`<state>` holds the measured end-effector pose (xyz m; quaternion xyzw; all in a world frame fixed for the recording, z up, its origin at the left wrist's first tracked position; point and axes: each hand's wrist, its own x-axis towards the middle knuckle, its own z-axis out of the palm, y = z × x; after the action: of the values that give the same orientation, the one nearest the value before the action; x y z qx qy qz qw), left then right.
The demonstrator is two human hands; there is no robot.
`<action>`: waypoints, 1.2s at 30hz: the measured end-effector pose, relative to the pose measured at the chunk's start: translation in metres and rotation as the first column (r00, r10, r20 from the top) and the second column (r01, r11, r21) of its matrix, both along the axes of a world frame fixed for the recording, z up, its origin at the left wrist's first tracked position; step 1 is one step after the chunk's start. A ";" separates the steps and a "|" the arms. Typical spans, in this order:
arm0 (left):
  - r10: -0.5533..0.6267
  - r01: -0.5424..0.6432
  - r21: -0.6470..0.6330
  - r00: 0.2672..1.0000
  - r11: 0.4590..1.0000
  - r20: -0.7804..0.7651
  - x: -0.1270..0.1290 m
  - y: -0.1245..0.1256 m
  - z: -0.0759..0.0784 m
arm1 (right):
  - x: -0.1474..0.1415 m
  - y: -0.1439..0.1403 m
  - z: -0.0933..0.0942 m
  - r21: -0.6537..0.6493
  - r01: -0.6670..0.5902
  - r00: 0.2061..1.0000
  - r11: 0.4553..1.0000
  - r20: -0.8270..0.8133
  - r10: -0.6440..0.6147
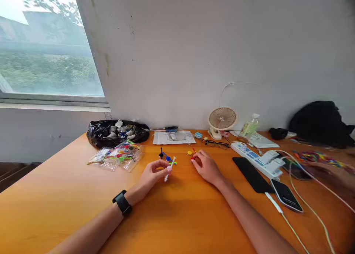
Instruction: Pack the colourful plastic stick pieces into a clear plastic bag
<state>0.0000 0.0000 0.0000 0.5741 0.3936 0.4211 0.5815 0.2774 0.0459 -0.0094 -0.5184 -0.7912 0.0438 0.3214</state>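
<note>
My left hand is closed, thumb and fingers pinching a slim white plastic stick piece that tilts up to the right. Just beyond it on the table are a black stick piece with a round middle, a blue plastic piece and a partly covered yellow-green one. My right hand rests low over the table with its fingertips drawn together at a small red plastic piece, mostly hidden by the fingers. Beside those fingertips lies a yellow round piece.
At the left are clear bags of colourful parts and a black plastic bag. Papers, glasses and a small fan line the back. A power strip, phone, cables and a bottle occupy the right.
</note>
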 end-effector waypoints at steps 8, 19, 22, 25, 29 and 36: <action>0.097 0.128 0.479 0.904 0.868 -0.416 -0.001 -0.001 -0.007 | -0.005 -0.005 0.007 0.090 -0.071 0.988 0.993 -0.132 0.083; 0.357 -0.071 0.701 0.894 0.710 -0.271 0.007 -0.006 -0.005 | -0.049 -0.037 0.020 -0.140 -0.336 0.848 0.931 -0.475 0.234; 0.181 -0.073 0.494 0.968 0.867 -0.174 0.015 -0.013 -0.006 | -0.059 -0.047 0.018 -0.154 -0.391 0.826 0.907 -0.494 0.272; 0.068 -0.074 0.228 0.997 0.971 0.033 0.020 -0.012 -0.011 | -0.063 -0.053 0.019 -0.120 -0.421 0.825 0.899 -0.463 0.325; 0.027 -0.030 0.012 0.981 0.999 0.193 0.017 -0.006 -0.015 | -0.062 -0.056 0.021 -0.132 -0.469 0.815 0.873 -0.445 0.370; 0.012 -0.006 -0.050 0.993 0.999 0.119 0.014 -0.001 -0.017 | -0.059 -0.048 0.012 -0.157 -0.432 0.779 0.888 -0.561 0.280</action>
<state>0.0144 -0.0011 -0.0170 0.5314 0.3711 0.4475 0.6161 0.2180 -0.0023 0.0030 -0.3657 -0.7434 0.3538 0.4341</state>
